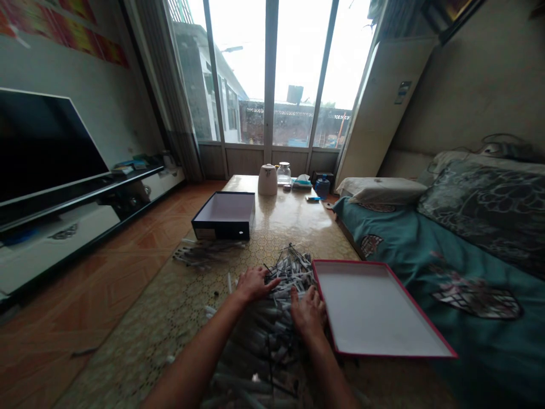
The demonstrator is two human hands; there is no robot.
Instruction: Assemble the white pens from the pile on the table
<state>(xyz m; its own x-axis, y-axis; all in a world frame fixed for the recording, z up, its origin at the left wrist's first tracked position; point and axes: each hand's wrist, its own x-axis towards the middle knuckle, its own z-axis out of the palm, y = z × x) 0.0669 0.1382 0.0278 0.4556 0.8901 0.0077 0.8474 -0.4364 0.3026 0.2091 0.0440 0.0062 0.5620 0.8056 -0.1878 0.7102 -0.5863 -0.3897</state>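
A large pile of thin pen-like sticks (pixel 293 267), white, grey and black, lies on the table. My left hand (pixel 254 284) rests on the pile's left side, fingers spread and thumb stretched toward the middle. Across from it, my right hand (pixel 309 311) is at the pile's right side, thumb apart from the fingers, next to a shallow white tray-like lid (pixel 383 309) with a red rim. Nothing is visibly gripped by either hand. More sticks lie below my forearms, partly hidden and dim. Farther left is a smaller bundle of similar sticks (pixel 206 253).
A dark blue open box (pixel 221 230) with a pale inside stands behind the smaller bundle. At the table's (pixel 293 216) far end are a kettle (pixel 268 180), a glass jar (pixel 284 172) and a tissue pack (pixel 302 182). A bed with a teal cover (pixel 409 244) borders the right side.
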